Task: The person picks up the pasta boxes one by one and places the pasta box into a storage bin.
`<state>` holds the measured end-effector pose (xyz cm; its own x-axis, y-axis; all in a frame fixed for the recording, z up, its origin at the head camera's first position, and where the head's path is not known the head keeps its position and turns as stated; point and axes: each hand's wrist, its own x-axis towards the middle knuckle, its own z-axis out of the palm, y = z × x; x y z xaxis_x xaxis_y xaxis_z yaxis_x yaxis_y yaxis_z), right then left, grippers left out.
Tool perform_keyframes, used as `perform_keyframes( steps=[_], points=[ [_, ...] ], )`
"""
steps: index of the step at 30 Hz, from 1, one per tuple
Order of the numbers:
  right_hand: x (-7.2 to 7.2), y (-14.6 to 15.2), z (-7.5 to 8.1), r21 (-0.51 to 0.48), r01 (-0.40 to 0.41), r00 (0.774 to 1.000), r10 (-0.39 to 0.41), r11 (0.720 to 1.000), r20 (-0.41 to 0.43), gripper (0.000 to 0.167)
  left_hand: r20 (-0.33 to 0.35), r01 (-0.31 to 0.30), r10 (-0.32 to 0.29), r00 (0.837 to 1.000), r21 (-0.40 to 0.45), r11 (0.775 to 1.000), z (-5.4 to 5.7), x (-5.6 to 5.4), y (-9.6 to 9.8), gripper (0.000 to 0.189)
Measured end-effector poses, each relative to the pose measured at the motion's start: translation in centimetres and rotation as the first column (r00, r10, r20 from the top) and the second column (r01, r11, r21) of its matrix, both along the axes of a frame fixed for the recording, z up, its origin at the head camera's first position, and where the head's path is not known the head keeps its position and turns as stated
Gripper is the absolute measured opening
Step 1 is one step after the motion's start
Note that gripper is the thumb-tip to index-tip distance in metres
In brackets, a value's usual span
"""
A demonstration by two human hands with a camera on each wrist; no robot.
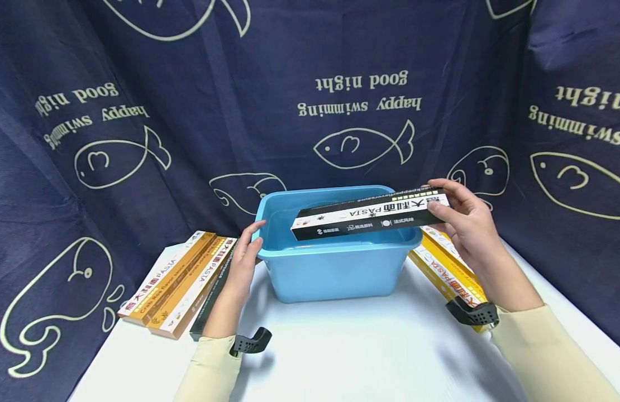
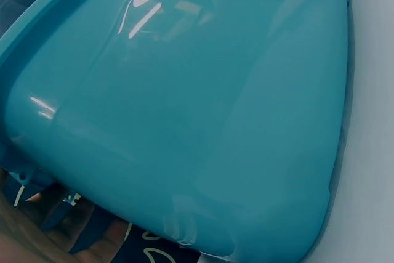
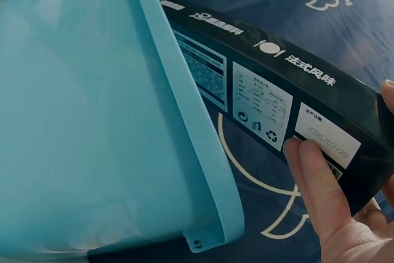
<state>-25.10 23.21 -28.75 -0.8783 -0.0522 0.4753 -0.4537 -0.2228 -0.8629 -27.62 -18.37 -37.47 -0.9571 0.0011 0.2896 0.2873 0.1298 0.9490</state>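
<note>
My right hand (image 1: 466, 220) grips the right end of a long black pasta box (image 1: 360, 213) with a white stripe. The box slants over the open top of a light blue plastic tub (image 1: 335, 276), its left end lower. Seen from the right wrist, fingertips press the underside of the pasta box (image 3: 265, 93), just outside the tub's rim (image 3: 184, 103). At the tub's left corner my left hand (image 1: 242, 265) holds the rim between thumb and fingers. That hand (image 2: 68, 232) is partly cut off in the left wrist view, beside the tub's wall (image 2: 215, 103).
Several orange, white and black pasta boxes (image 1: 174, 279) lie side by side left of the tub. Yellow pasta boxes (image 1: 448, 268) lie to the right, partly behind my right arm. A white table (image 1: 340, 352) stretches in front, and a dark blue fish-print curtain (image 1: 270, 139) hangs behind.
</note>
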Motion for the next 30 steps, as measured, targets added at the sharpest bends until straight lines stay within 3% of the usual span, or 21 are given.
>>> perform_keyframes(
  steps=[8,16,23,30],
  points=[
    [-0.7,-0.7,-0.2,0.095,-0.015,0.998,0.009,0.995,0.059,0.044,0.002,-0.003,0.003,1.0,0.003,1.0,0.0,0.0,0.0,0.042],
    [-1.3,-1.5,-0.1,0.251,-0.013,0.993,-0.018,0.968,0.12,0.047,-0.001,-0.007,0.007,1.0,0.006,1.0,0.0,0.0,0.1,0.042],
    [-1.9,-2.5,0.6,0.429,0.016,0.987,-0.082,0.903,0.136,0.049,-0.003,-0.008,0.008,1.0,0.004,1.0,0.0,0.0,0.0,0.042],
    [-2.3,-3.2,0.9,0.518,0.013,0.989,-0.088,0.855,0.121,0.049,-0.005,-0.004,0.004,1.0,0.008,1.0,-0.1,-0.1,0.0,0.042]
  ],
)
